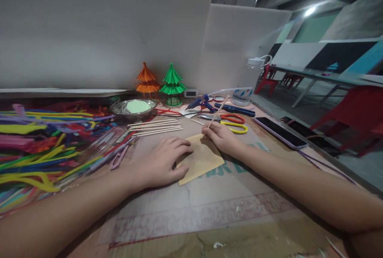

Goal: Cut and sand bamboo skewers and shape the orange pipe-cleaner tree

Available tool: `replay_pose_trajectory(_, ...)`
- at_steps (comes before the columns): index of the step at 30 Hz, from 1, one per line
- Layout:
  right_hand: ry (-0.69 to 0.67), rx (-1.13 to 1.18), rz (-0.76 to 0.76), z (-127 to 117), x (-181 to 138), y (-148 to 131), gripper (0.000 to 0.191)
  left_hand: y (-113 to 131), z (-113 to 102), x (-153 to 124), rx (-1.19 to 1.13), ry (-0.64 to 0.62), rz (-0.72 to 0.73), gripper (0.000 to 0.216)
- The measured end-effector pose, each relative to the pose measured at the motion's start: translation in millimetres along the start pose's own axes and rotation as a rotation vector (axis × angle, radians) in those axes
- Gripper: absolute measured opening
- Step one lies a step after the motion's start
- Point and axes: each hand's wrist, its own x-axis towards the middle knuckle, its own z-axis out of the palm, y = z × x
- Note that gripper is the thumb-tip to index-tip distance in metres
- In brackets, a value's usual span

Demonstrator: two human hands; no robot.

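Note:
A tan paper square (202, 159) lies on the cardboard work mat (209, 202) in front of me. My left hand (163, 161) rests on the paper's left edge with its fingers curled, pressing it down. My right hand (220, 137) sits at the paper's far corner, pinched round a thin wooden stick (218, 113) that slants up and away to the right, its lower end on the paper.
A heap of coloured pipe cleaners (44, 146) fills the left. Behind the paper lie several loose wooden sticks (155, 127), a metal bowl (133, 108), orange (146, 79) and green (172, 81) paper trees, a blue glue gun (201, 102), scissors (235, 123), and a phone (280, 131) at right.

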Motion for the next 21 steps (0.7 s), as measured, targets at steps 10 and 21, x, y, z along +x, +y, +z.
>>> replay_pose_trajectory(10,-0.018,0.367,0.240,-2.1,-2.4,-3.2,0.044,-4.7,-0.3,-2.2,-0.101,0.004,0.085,0.029)
replay_pose_trajectory(21,-0.088,0.383,0.185,0.2,-6.7,-6.8,0.034,-3.9,-0.2,-2.0,-0.055,-0.022,0.061,0.040)
